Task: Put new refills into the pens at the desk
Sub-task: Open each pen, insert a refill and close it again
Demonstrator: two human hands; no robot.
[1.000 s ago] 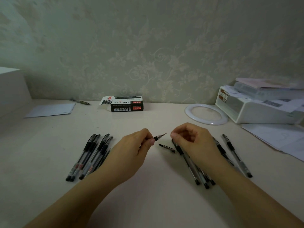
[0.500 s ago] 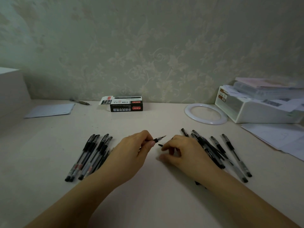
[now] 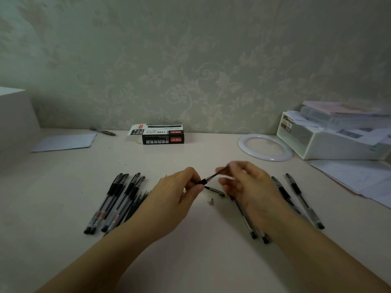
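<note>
- The left hand (image 3: 175, 199) pinches a pen barrel (image 3: 208, 179) at its dark grip end, fingers curled round it, lifted just above the desk (image 3: 190, 261).
- The right hand (image 3: 251, 187) has its fingers closed on the far end of the same slim piece (blurred, so I cannot tell whether that end is barrel or refill).
- Just below the hands lie a loose black pen part (image 3: 214, 190) and a small cone-shaped tip (image 3: 211, 201), both on the desk.
- A bundle of pens (image 3: 118, 201) lies to the left, and more pens (image 3: 296, 199) lie to the right, partly under the right forearm.
- A refill box (image 3: 161, 135) sits near the wall, well apart from the hands.
- Judged from this, one pen is mid-assembly; which pile is finished cannot be told, so several pens probably remain.
</note>
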